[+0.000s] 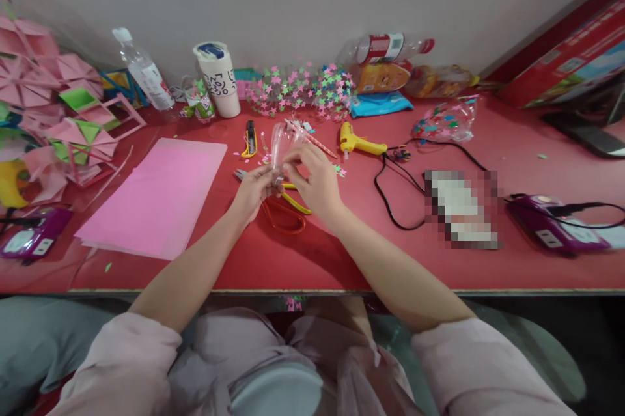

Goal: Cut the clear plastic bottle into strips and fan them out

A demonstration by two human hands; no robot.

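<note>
Left hand (254, 187): pinches the lower end of the clear plastic piece (282, 141).
Right hand (315, 178): fingers closed on the same piece's side.
Clear plastic piece: held just above the red table (342, 260), over the scissors (286, 208).
Nearby: yellow glue gun (359, 140), pink paper sheet (159, 194).

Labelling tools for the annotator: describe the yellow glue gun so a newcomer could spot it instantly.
On the red table, look just right of the person's right hand, below the heap of pink and green paper stars. The yellow plastic glue gun lies there on its side, the only tool trailing a black cord.
</note>
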